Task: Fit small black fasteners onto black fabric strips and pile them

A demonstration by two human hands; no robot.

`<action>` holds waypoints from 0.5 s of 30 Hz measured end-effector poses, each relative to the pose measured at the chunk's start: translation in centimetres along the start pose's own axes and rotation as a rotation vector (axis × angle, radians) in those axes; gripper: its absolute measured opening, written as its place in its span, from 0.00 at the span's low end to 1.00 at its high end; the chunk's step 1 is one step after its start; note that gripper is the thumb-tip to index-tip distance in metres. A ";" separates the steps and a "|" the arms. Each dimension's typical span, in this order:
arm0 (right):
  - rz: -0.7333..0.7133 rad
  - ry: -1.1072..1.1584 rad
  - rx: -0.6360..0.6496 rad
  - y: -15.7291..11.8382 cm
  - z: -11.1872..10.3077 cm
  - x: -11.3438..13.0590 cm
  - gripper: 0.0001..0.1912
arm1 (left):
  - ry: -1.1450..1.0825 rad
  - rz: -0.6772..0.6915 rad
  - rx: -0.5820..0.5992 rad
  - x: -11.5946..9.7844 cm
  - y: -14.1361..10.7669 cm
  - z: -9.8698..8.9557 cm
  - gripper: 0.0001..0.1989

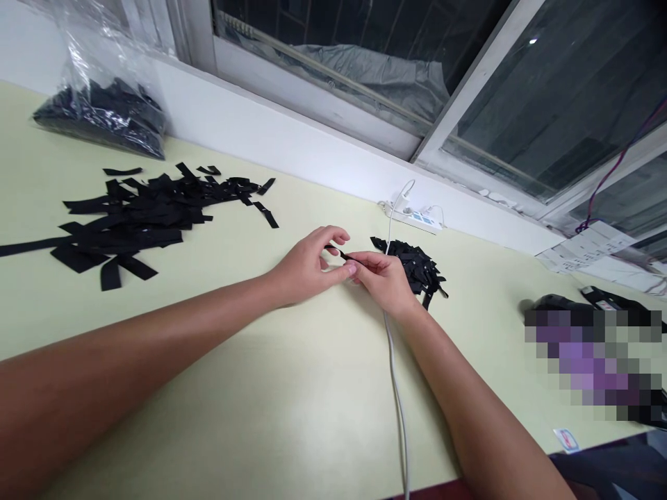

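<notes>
My left hand (308,266) and my right hand (383,280) meet over the pale green table (250,389), both pinching one small black strip (341,254) between their fingertips. Just behind my right hand lies a small heap of short black pieces (417,265). A larger loose pile of longer black strips (135,215) is spread on the table to the left of my left arm.
A clear plastic bag of black pieces (104,111) leans at the far left by the wall. A white cable (397,396) runs under my right wrist to a power strip (417,217) at the wall. Dark items, partly blurred, lie at the right edge.
</notes>
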State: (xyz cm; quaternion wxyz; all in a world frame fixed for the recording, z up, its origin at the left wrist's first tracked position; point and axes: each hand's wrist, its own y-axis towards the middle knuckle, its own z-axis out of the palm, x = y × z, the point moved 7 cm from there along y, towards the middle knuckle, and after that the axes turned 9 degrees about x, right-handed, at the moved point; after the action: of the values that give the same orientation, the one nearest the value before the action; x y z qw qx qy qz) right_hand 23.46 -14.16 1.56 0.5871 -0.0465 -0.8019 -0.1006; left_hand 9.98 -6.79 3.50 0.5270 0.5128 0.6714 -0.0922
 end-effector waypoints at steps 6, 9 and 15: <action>0.043 -0.030 0.140 0.0 0.6 0.3 0.19 | 0.119 0.052 0.055 -0.5 0.1 0.2 0.08; 0.056 -0.010 0.173 0.0 0.8 0.3 0.19 | 0.122 0.018 0.039 0.0 0.3 0.0 0.08; 0.018 -0.115 0.091 0.1 0.2 0.1 0.18 | 0.052 -0.079 0.046 1.0 0.4 0.1 0.09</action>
State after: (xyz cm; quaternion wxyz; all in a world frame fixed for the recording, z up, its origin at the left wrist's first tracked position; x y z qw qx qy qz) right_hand 23.26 -13.99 1.58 0.5424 -0.0327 -0.8376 -0.0560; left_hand 10.40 -6.11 2.83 0.4934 0.5002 0.7022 -0.1151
